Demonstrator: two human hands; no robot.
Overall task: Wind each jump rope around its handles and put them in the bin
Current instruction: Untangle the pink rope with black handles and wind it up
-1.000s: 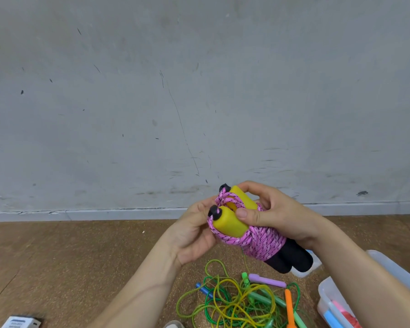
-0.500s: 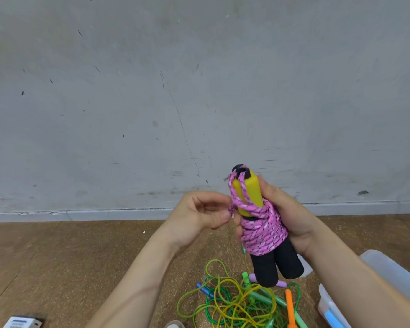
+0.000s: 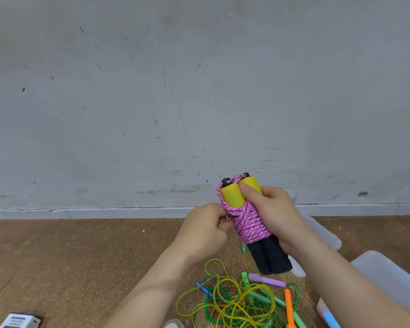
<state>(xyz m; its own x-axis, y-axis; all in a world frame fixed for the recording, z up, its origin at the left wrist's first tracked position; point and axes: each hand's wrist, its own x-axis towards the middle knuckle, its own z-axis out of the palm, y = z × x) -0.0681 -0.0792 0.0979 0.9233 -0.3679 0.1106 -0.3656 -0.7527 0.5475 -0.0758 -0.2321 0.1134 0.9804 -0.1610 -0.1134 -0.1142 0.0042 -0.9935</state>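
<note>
**A:** What do we have hold of here?

**B:** Our right hand [image 3: 278, 217] grips the two handles [image 3: 232, 196], which stand upright side by side with yellow ends up and black ends down. The thumb is pressed on the right yellow end. The pink rope [image 3: 252, 224] is coiled tight round their middle, and one loop runs over the tops.

**A:** And our left hand?

**B:** Our left hand [image 3: 205, 233] sits just left of the coil. Its fingers [image 3: 223, 227] are curled, pinching a strand of the rope beside the coil.

**A:** Where does all this sit?

**B:** We hold it in the air above the brown floor [image 3: 81, 256], in front of a grey wall [image 3: 152, 91]. Beneath it lies a pile [image 3: 234, 301] of loose green and yellow ropes. The clear bin [image 3: 388, 273] is at our lower right, partly behind our right forearm. A small box [image 3: 19, 321] lies at the lower left edge.
</note>
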